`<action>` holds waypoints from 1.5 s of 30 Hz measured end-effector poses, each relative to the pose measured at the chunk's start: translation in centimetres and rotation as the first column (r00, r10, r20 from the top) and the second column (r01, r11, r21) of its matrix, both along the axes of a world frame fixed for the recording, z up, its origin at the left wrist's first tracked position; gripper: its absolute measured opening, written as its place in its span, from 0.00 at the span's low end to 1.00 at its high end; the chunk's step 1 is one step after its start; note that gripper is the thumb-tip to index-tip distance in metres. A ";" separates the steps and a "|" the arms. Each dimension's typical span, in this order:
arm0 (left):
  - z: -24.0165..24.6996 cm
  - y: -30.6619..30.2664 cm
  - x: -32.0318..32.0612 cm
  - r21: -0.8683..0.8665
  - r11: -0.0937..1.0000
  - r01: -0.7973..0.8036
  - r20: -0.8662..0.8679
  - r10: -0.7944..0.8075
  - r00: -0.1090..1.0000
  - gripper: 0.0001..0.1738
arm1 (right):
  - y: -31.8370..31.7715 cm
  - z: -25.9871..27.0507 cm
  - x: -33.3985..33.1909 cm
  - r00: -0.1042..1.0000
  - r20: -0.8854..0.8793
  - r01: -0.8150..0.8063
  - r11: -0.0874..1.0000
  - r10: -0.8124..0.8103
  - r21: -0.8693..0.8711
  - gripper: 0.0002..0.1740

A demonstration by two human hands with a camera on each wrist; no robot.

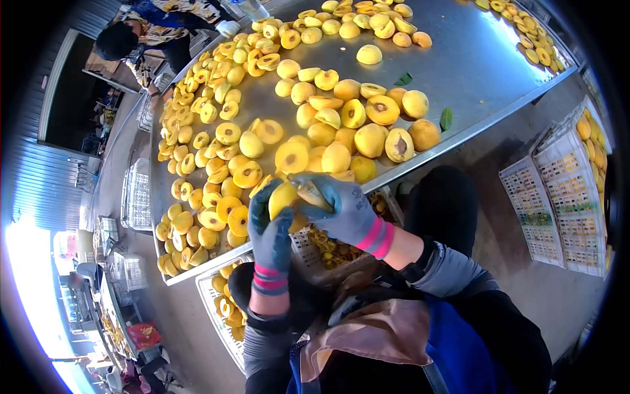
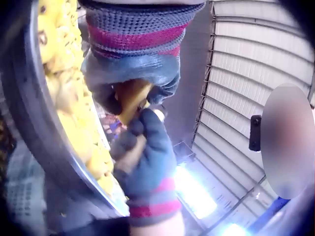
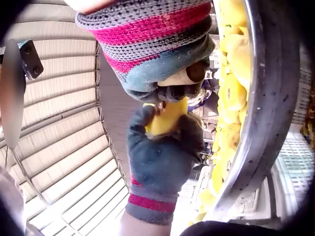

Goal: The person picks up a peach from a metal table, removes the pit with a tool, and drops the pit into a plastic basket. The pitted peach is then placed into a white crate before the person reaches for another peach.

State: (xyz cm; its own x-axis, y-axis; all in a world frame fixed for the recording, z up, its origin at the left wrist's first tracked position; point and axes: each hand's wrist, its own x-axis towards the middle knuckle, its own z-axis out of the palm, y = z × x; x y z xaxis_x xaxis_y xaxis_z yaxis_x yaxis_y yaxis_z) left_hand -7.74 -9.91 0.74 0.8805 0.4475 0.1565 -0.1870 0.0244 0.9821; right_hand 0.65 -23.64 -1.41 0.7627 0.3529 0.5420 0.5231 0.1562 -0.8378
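My gloved left hand (image 1: 269, 233) holds a yellow peach (image 1: 282, 200) just off the table's near edge, its fingers and thumb around the fruit. In the right wrist view a reddish-brown spot shows on the cut side of this peach (image 3: 166, 120). My gloved right hand (image 1: 344, 207) grips a tool by its pale wooden handle (image 3: 183, 76), bringing the fist right up against the peach. The tool's working end is hidden between the hands and the fruit. Close beyond the hands, whole and halved peaches (image 1: 336, 157) lie on the metal table (image 1: 453, 75).
Halved peaches (image 1: 230, 134) spread along the table's left side. Below the hands stands a crate of scraps (image 1: 328, 253), with a crate of peaches (image 1: 226, 328) to its left. Stacked white crates (image 1: 558, 197) stand at right. Another person (image 1: 164, 33) works at the far left.
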 end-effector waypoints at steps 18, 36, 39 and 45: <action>-0.6 -3.6 -1.6 0.374 0.897 -0.237 0.092 0.218 0.972 0.25 | -2.5 -2.1 -4.7 0.990 0.143 0.008 0.981 0.020 -0.196 0.32; -1.0 -6.0 -0.9 0.405 0.837 -0.369 0.190 0.319 0.929 0.26 | -3.2 -1.0 -4.2 0.984 0.176 0.069 0.977 -0.033 -0.203 0.28; -0.8 -5.5 -0.9 0.344 0.876 -0.339 0.177 0.294 0.939 0.25 | -3.5 -1.2 -3.9 0.972 0.235 0.064 0.978 -0.016 -0.201 0.24; -0.9 -3.7 -1.3 0.562 0.795 -0.230 0.119 0.197 0.973 0.20 | -4.1 -1.0 -3.5 0.962 0.260 -0.001 0.954 0.083 -0.301 0.21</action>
State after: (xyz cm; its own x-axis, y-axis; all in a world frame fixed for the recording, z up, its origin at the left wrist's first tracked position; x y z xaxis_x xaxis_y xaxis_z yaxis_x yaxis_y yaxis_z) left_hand -9.07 -13.57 -0.20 0.7567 0.4392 0.4843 -0.1718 -0.5812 0.7954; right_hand -2.89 -27.72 -2.38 0.5853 0.5565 0.5897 0.7320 -0.0499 -0.6795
